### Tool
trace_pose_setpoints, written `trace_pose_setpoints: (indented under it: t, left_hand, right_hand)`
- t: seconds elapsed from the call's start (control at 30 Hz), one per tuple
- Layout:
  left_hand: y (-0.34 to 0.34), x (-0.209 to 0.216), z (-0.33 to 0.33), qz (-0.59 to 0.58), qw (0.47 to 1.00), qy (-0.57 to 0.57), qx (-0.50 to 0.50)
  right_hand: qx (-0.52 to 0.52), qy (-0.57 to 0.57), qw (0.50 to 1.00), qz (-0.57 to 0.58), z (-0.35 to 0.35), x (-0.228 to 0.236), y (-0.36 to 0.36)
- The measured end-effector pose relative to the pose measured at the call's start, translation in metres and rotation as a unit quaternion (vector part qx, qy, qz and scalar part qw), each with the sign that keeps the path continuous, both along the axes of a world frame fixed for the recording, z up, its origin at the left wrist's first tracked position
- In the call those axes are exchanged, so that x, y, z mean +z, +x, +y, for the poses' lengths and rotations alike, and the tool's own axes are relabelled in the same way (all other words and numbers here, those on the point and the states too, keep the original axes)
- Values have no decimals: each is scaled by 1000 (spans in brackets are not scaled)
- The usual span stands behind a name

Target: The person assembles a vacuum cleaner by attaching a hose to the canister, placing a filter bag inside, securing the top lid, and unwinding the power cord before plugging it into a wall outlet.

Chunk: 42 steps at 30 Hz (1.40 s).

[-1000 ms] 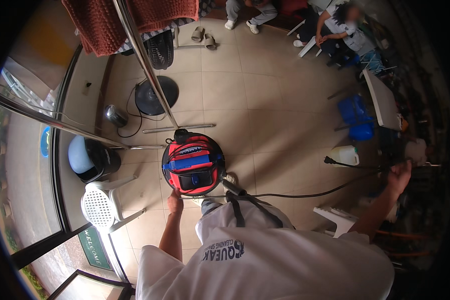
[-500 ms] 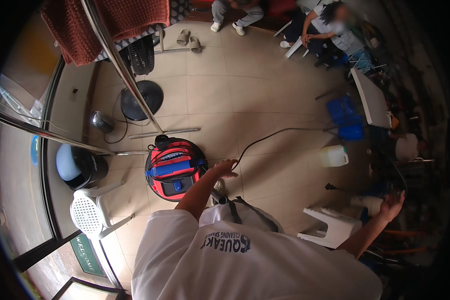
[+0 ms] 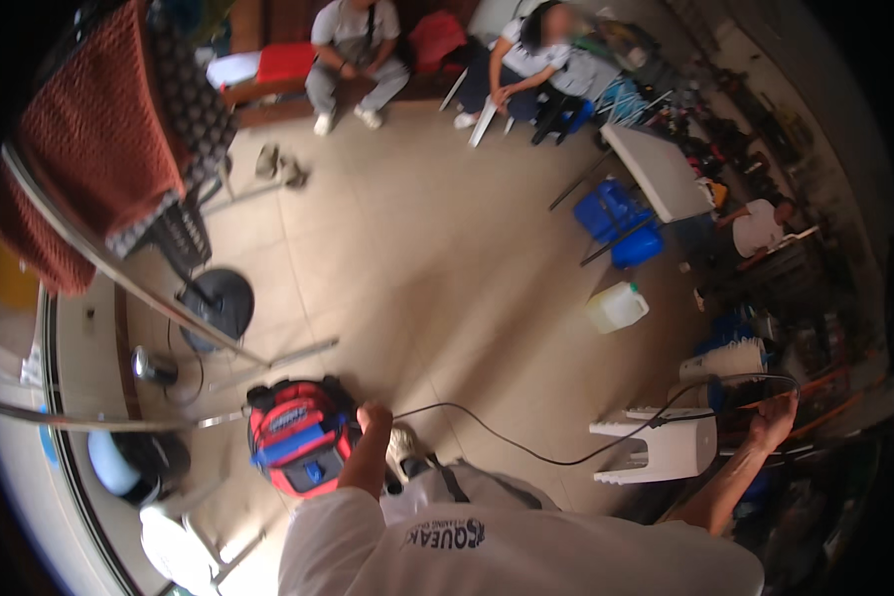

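A red-and-black vacuum cleaner [image 3: 290,415] with a blue band across it sits on the floor at my left. My left hand [image 3: 374,419], a little blurred, is closed beside it where a black power cord [image 3: 507,442] comes out. The cord sags across the floor toward a white plastic stool [image 3: 680,444]. Out to the right, my raised right hand [image 3: 775,419] grips the cord, which loops above it. A dark plug [image 3: 656,422] hangs in front of the stool.
Metal rack legs [image 3: 139,288] and a black round fan base [image 3: 219,306] stand at the left, near a white chair [image 3: 174,546]. A jug of yellowish liquid [image 3: 621,306] and blue containers [image 3: 616,223] are at the right. Two seated people are at the back.
The view has swung, so the room's far side shows more. My left hand has closed beside the vacuum cleaner. The cord, stretched toward the blue containers before, now sags toward my right hand.
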<state>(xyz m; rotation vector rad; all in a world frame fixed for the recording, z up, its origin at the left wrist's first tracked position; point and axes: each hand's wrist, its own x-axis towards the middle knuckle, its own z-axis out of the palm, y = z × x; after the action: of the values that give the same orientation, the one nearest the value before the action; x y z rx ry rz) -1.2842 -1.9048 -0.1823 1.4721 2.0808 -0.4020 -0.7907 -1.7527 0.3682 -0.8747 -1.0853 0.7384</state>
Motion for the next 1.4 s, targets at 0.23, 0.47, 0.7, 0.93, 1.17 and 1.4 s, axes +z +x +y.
trace_pose_setpoints:
  t: [0.23,0.47,0.7,0.93,1.17,1.4]
  left_hand:
    - [-41,-53,2,-125,941,52,311]
    - [-59,12,12,-192,860,399,252]
    - [-54,169,-80,2,779,606,163]
    - [-105,247,-207,201,641,670,316]
    - [-163,220,-344,232,593,607,475]
    - [-129,140,-457,125,758,260,586]
  right_hand:
    - [-80,4,996,28,9,-8,-71]
    - [-67,-12,997,36,15,-8,-84]
    - [-31,-42,996,72,41,-33,-127]
    - [20,-62,991,120,63,-70,-184]
    - [130,-94,979,124,56,-80,-210]
    - [109,-101,985,82,56,-90,-228]
